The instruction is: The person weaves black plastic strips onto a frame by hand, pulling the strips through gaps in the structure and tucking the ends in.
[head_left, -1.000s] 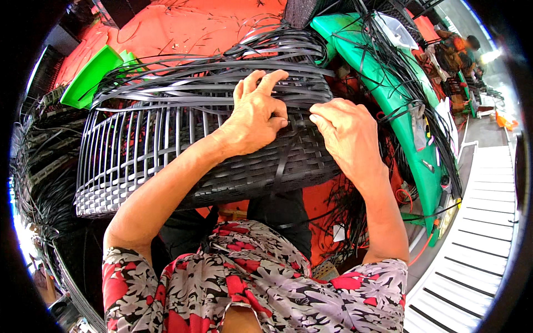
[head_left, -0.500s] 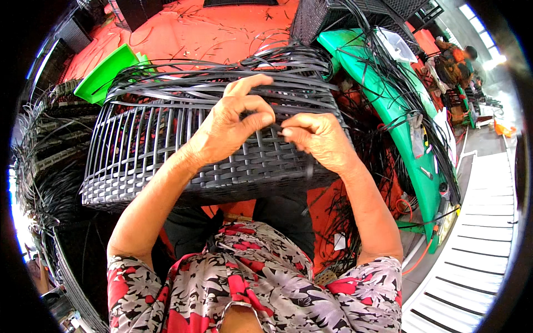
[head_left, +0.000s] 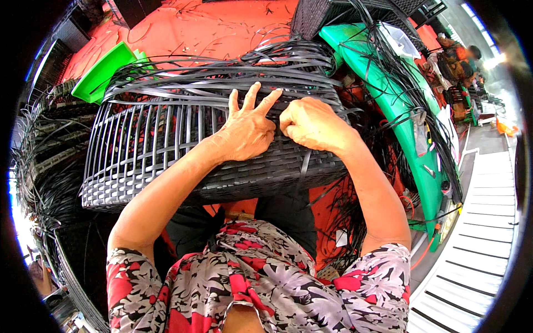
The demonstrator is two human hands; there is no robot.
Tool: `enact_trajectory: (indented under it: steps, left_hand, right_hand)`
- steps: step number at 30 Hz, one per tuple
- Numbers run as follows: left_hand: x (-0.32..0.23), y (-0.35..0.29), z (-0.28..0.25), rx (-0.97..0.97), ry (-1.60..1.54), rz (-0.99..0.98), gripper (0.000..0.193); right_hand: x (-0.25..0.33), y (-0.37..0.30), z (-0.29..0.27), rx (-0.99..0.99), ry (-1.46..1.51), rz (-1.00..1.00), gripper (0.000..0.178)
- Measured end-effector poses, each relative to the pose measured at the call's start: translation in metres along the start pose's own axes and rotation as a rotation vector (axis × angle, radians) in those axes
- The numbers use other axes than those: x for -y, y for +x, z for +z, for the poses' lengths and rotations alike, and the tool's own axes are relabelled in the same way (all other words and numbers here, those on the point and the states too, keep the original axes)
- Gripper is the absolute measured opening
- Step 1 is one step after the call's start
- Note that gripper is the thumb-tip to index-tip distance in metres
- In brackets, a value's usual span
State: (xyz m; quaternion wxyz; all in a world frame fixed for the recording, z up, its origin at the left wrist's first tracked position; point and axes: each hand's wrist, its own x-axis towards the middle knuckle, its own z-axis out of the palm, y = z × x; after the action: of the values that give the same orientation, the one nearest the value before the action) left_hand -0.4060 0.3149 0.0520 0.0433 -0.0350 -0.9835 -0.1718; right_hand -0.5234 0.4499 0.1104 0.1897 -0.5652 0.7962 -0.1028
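A half-woven dark grey wicker panel [head_left: 139, 180] lies across my lap, its lower part closely woven and its upper part bare ribs. Over its right part, my left hand [head_left: 248, 129] has three fingers spread upward, while its thumb and index finger curl together on the weave, partly hidden. Close beside it, my right hand [head_left: 313, 125] is closed like a fist, knuckles up, around a flat black plastic strip [head_left: 305, 164] whose tail hangs below the hand. What lies between the fingertips is covered. Long loose strips [head_left: 205, 83] lie bundled over the panel's far side.
Bright green plastic tray [head_left: 102, 72] stands at the far left. To the right is a long green board [head_left: 383, 94] draped with black strips. Red sheeting [head_left: 222, 30] with scraps covers the floor. A white slatted frame [head_left: 472, 238] lies at far right; another person [head_left: 458, 61] sits beyond.
My right hand has rolled from a visible pinch into a knuckles-up fist and risen slightly. My left hand's outer fingers have spread upward, and its palm has turned down.
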Motion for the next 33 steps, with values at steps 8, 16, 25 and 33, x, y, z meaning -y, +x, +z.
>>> enact_trajectory:
  steps: [8, 16, 25, 33]
  left_hand:
    - [0.017, 0.006, -0.001, -0.166, -0.328, -0.077, 0.01]
    - [0.013, -0.021, -0.052, -0.398, -0.516, 0.049, 0.008]
    - [0.027, -0.056, -0.015, -0.205, -0.066, -0.116, 0.013]
    - [0.035, -0.037, -0.005, 0.031, -0.018, -0.208, 0.022]
  right_hand:
    - [-0.001, -0.015, 0.018, -0.346, 0.223, -0.018, 0.017]
    - [0.027, -0.008, 0.034, -0.306, 1.019, 0.032, 0.016]
    - [0.033, 0.0, 0.023, -0.322, 0.23, 0.043, 0.013]
    - [0.026, 0.026, 0.034, -0.071, 0.251, 0.043, 0.014]
